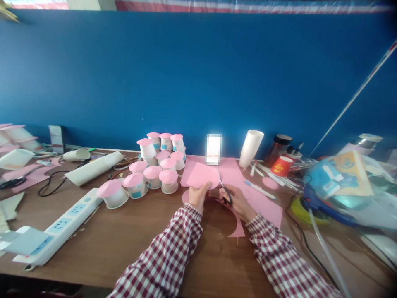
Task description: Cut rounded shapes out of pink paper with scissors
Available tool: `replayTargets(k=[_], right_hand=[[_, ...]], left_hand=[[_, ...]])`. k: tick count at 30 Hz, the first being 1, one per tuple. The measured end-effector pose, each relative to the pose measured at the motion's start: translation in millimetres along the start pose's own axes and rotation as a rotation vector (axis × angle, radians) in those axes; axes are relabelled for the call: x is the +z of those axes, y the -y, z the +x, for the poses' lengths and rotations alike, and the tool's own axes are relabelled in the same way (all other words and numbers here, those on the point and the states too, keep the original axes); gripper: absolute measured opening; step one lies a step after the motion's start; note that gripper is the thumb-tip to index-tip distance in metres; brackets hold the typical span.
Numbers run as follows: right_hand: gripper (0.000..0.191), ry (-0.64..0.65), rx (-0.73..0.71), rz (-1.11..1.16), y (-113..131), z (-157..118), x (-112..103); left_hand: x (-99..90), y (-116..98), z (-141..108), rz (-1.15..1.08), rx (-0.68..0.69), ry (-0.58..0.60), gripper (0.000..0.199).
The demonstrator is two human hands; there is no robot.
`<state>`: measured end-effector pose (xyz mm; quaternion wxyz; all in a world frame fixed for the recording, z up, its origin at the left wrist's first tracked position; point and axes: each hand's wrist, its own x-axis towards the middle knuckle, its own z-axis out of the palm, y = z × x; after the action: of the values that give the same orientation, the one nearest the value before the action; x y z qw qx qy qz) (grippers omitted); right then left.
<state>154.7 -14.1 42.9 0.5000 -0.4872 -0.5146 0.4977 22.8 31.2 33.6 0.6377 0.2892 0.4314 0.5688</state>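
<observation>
My left hand (199, 197) pinches a sheet of pink paper (201, 176) between thumb and fingers. In my right hand (237, 200) is a pair of scissors (227, 195) with dark handles, its blades pointing away from me at the right edge of that paper. A curved strip of pink paper (238, 225) hangs below the scissors. Larger pink sheets (231, 165) lie on the table beyond and to the right of my hands. Part of a pink disc (185, 196) shows beside my left wrist.
Paper cups topped with pink discs (152, 171) stand left of my hands. Further left are a power strip (68, 223) and a stack of cups (94, 167) on its side. To the right are a tall white cup stack (251, 148), a red cup (281, 166) and plastic bags (341, 186).
</observation>
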Motion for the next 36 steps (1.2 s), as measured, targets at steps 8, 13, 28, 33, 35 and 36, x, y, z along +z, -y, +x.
replayTargets(k=[8,13,28,33,35,36], right_hand=[[0.039,-0.003,0.037,0.037,0.4,-0.2,0.9],[0.039,-0.007,0.048,0.037,-1.3,0.3,0.4],[0.035,-0.002,0.014,-0.002,-1.3,1.0,-0.7],[0.034,-0.009,0.016,0.004,-0.7,0.6,0.5],[0.035,-0.006,0.015,0.002,-1.8,1.0,0.4],[0.035,-0.004,0.016,0.001,-2.6,1.2,0.1]], left_hand=[[1.1,-1.4,-1.5,0.005,-0.004,-0.007,0.027],[1.7,-3.2,-2.9,0.018,-0.018,-0.019,0.026],[1.2,-1.2,-1.4,0.021,-0.005,-0.012,0.027],[1.5,-1.2,-2.3,0.005,-0.007,0.0,0.026],[1.2,-0.7,-2.5,-0.005,0.01,0.016,0.027],[1.1,-0.4,-2.5,-0.008,0.018,0.022,0.027]])
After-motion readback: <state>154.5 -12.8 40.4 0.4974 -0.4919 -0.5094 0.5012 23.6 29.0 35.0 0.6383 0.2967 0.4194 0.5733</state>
